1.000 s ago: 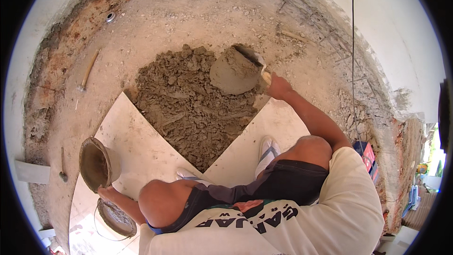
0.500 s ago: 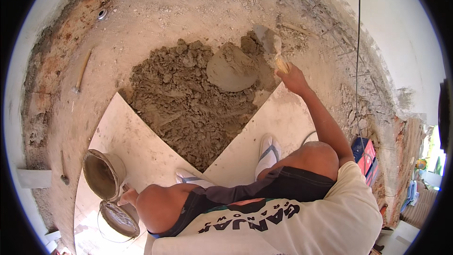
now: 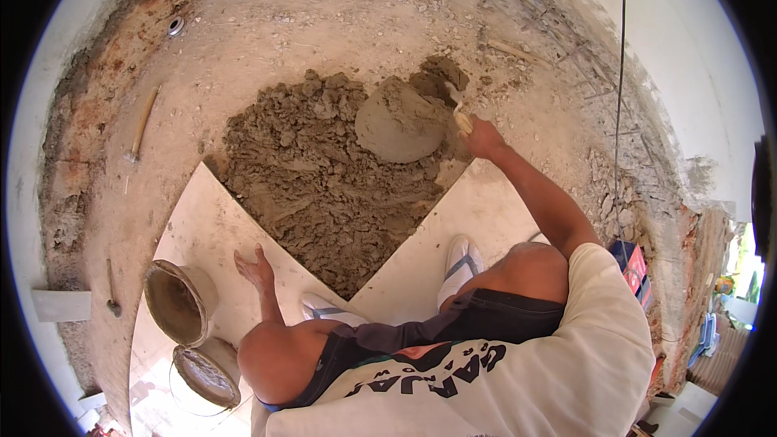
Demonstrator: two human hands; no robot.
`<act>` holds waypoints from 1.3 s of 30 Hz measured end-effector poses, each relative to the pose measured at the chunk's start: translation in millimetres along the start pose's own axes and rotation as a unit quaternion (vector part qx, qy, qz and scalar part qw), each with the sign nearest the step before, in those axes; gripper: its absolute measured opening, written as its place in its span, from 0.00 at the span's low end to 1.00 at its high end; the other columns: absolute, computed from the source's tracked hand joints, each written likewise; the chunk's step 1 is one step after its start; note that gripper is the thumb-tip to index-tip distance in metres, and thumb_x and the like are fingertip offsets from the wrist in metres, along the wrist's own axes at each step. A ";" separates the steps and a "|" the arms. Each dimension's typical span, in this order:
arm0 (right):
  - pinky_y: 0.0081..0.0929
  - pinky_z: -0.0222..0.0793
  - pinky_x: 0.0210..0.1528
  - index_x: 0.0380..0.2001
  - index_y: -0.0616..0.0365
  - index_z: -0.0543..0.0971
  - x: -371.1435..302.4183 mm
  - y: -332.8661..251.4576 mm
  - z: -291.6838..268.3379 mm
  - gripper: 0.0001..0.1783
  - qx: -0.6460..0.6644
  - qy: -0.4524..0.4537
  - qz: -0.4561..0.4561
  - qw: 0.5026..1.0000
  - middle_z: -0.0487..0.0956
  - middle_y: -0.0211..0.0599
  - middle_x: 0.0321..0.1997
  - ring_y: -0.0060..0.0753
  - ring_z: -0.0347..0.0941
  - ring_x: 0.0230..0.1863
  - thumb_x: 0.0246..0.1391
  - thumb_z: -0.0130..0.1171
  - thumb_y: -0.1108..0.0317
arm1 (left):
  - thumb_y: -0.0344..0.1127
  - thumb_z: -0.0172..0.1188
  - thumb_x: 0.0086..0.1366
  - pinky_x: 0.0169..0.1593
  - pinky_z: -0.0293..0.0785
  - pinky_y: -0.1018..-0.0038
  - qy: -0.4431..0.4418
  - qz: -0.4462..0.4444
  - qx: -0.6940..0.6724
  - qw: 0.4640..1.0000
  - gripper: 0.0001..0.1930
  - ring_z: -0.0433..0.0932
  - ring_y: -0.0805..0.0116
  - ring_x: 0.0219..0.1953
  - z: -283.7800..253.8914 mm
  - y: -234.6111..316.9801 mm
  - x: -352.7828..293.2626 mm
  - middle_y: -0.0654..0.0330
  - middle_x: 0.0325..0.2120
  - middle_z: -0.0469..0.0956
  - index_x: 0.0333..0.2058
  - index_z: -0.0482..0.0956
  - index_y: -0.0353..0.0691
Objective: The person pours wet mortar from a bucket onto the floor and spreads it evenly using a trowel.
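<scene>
My right hand [image 3: 484,138] grips the wooden handle of a trowel [image 3: 464,121] at the far right side of a heap of wet grey mortar [image 3: 312,182]. Dark mortar lies about the blade, whose outline is hard to make out. Beside it, a smooth rounded patch of mortar [image 3: 398,128] rests on the rougher heap. Above the left tile [image 3: 212,214], my left hand [image 3: 257,270] is empty, its fingers spread. It is closest to a mortar-stained bucket [image 3: 209,285].
A second bucket [image 3: 231,356] holding something grey stands nearer me. The right tile [image 3: 477,198] meets the left one at a corner below the mortar. A hammer [image 3: 144,121] lies on the rough floor at left. A dark cable [image 3: 619,113] hangs at right.
My left hand has left the buckets and moved up and right, its fingers now spread. The trowel in my right hand has come left and down, from beyond the mortar into its edge.
</scene>
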State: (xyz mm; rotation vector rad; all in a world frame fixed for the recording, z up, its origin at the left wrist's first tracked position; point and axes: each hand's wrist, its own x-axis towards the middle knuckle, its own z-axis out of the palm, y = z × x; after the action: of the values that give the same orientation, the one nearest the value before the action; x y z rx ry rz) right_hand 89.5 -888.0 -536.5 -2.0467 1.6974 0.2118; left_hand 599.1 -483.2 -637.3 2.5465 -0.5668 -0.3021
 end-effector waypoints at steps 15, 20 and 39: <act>0.57 0.74 0.43 0.52 0.67 0.61 -103.7 -74.4 -38.6 0.28 0.058 0.016 0.035 0.998 0.79 0.69 0.34 0.70 0.78 0.38 0.60 0.54 0.56 | 0.81 0.49 0.57 0.71 0.31 0.36 -0.027 -0.113 0.082 0.990 0.63 0.28 0.41 0.76 28.7 -5.2 165.0 0.41 0.74 0.30 0.74 0.36 0.38; 0.57 0.75 0.45 0.52 0.68 0.60 -90.4 -67.3 13.7 0.28 0.024 -0.052 0.080 0.995 0.79 0.67 0.34 0.69 0.78 0.41 0.59 0.56 0.58 | 0.87 0.54 0.45 0.68 0.25 0.31 -0.138 -0.177 0.144 0.964 0.75 0.18 0.38 0.74 35.7 19.5 166.5 0.40 0.73 0.18 0.73 0.26 0.40; 0.48 0.77 0.34 0.52 0.68 0.70 -127.9 -77.2 -36.6 0.30 0.181 0.052 0.198 0.962 0.81 0.59 0.31 0.58 0.81 0.32 0.61 0.56 0.49 | 0.82 0.68 0.36 0.69 0.29 0.33 -0.218 -0.185 0.185 0.940 0.84 0.16 0.24 0.70 19.6 38.9 190.9 0.30 0.69 0.14 0.71 0.19 0.37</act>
State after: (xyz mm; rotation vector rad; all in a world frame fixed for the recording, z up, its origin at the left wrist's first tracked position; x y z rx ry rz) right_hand 128.5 -781.3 -432.8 -1.4676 2.0263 -0.0806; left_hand 749.4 -607.6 -653.0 2.9625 -0.3096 -0.9963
